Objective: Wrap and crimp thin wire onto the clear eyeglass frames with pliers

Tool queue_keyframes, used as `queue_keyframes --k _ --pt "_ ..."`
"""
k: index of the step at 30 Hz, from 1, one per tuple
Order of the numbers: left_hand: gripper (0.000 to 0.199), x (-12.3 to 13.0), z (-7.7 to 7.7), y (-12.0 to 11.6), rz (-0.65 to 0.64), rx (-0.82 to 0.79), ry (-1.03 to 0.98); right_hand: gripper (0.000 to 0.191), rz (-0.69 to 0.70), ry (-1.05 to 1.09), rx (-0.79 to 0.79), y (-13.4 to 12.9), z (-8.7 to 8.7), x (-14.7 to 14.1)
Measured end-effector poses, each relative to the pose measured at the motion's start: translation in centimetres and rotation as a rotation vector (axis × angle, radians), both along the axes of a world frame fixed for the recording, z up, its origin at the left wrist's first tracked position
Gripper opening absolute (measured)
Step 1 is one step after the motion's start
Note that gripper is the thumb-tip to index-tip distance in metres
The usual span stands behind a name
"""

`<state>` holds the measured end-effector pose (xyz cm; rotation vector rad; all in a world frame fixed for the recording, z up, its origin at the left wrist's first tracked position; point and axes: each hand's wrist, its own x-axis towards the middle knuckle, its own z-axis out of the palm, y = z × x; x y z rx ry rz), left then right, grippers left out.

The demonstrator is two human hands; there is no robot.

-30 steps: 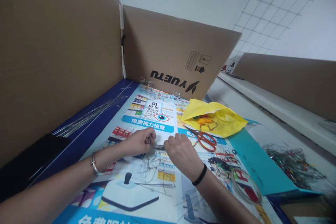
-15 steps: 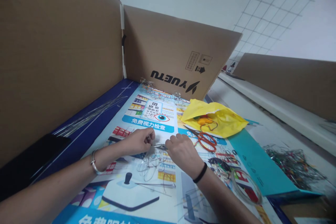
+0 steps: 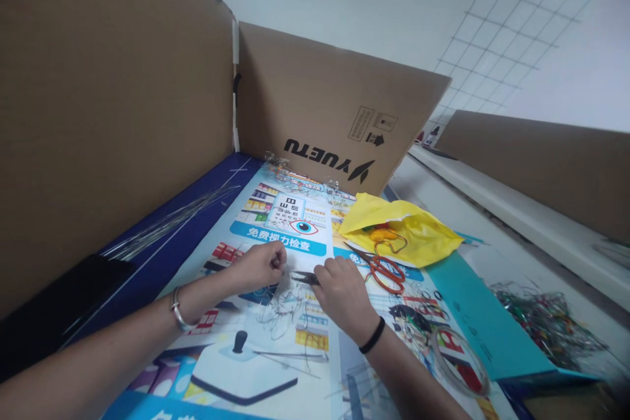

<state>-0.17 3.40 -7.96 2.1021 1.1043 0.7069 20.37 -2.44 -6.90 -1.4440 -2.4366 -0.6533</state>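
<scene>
My left hand (image 3: 268, 266) is closed in a pinch above the printed sheet; what its fingertips hold is too fine to make out. My right hand (image 3: 342, 289) wraps around a pair of pliers (image 3: 305, 277), whose dark jaws point left toward my left hand, a small gap apart from it. Under both hands lies a loose tangle of thin wire (image 3: 280, 315) on the printed sheet (image 3: 275, 374). Orange-handled scissors (image 3: 386, 273) rest to the right of my right hand, by a yellow bag (image 3: 418, 230) with orange cord at its mouth.
Cardboard panels (image 3: 315, 98) stand at the back and left. A bundle of straight wires (image 3: 172, 223) lies on the left, partly on a black object (image 3: 63, 308). Wire pieces (image 3: 551, 321) are heaped at right, beyond a teal board (image 3: 487, 321). A clear roll (image 3: 460, 361) sits front right.
The pliers' jaws have come away from my left fingertips, leaving a wider gap, and look more spread. The view has tilted slightly.
</scene>
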Motion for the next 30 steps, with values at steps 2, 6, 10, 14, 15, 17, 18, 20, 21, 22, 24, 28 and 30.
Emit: queue_keyframes --k 2,6,10,14,15,17,18,20,21,22,24,28,30 --pt "0.012 0.0 -0.1 0.0 0.006 -0.006 -0.019 0.013 0.022 -0.019 -0.020 -0.4 -0.1 0.0" --pt "0.009 0.1 0.1 -0.3 0.014 -0.007 -0.037 0.007 -0.040 -0.061 -0.015 -1.1 -0.2 -0.4" --pt "0.010 0.3 0.7 -0.5 0.023 -0.030 -0.064 0.004 -0.107 -0.071 0.005 -1.5 0.0 -0.9" --pt "0.011 0.2 0.7 -0.4 0.040 -0.029 -0.086 0.005 -0.032 -0.028 0.005 -1.4 0.2 -0.7" --pt "0.011 0.2 0.6 -0.4 0.043 -0.030 -0.087 0.005 -0.026 -0.011 0.009 -1.3 0.2 -0.6" --pt "0.011 0.1 0.5 -0.3 0.046 -0.037 -0.084 0.005 -0.046 0.018 0.024 -1.2 0.2 -0.3" --pt "0.011 0.2 0.5 -0.3 0.043 -0.040 -0.081 0.004 -0.056 0.025 0.031 -1.1 0.2 -0.2" --pt "0.011 0.2 0.5 -0.4 0.042 -0.041 -0.079 0.004 -0.056 0.009 0.033 -1.1 0.1 -0.2" --pt "0.010 0.3 0.5 -0.5 0.042 -0.040 -0.077 0.004 -0.057 -0.012 0.029 -1.1 0.2 -0.2" --pt "0.010 0.3 0.6 -0.6 0.043 -0.040 -0.074 0.004 -0.063 -0.035 0.023 -1.2 0.2 -0.3" --pt "0.010 0.5 0.7 -0.8 0.040 -0.041 -0.068 0.004 -0.094 -0.074 0.018 -1.3 0.2 -0.5" --pt "0.009 0.8 0.9 -1.3 -0.001 -0.057 -0.086 0.003 -0.111 -0.108 0.039 -1.5 0.2 -0.8" --pt "0.009 0.9 0.9 -1.4 -0.012 -0.065 -0.097 0.005 -0.089 -0.115 0.051 -1.5 0.2 -0.9"
